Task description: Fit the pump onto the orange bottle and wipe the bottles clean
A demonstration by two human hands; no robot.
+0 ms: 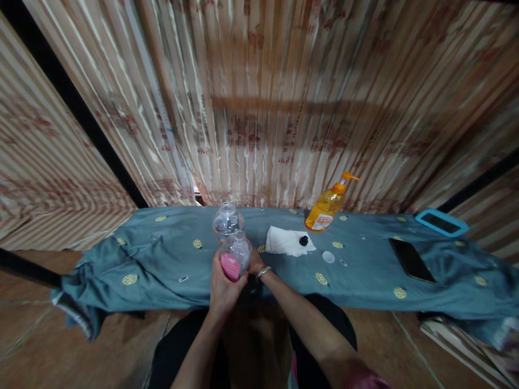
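Note:
A clear plastic bottle with a pink label [230,267] leans in the grip of my left hand [223,286], its open neck pointing up. My right hand [254,261], with a silver bracelet at the wrist, is closed against the right side of this bottle; its fingertips are partly hidden behind it. Just beyond stands a second clear container [227,221], wide and see-through, on the blue-grey cloth [162,254]. To the right lies a folded white tissue [281,241] with a small black cap [304,240] on it. A round translucent disc [328,257] rests nearby.
An orange pump bottle [324,209] of yellow liquid stands at the back, right of the tissue. Farther right are a black phone [412,260] and a blue-framed device [441,222]. A striped, creased curtain [259,108] hangs behind, with dark poles [81,108] at the sides.

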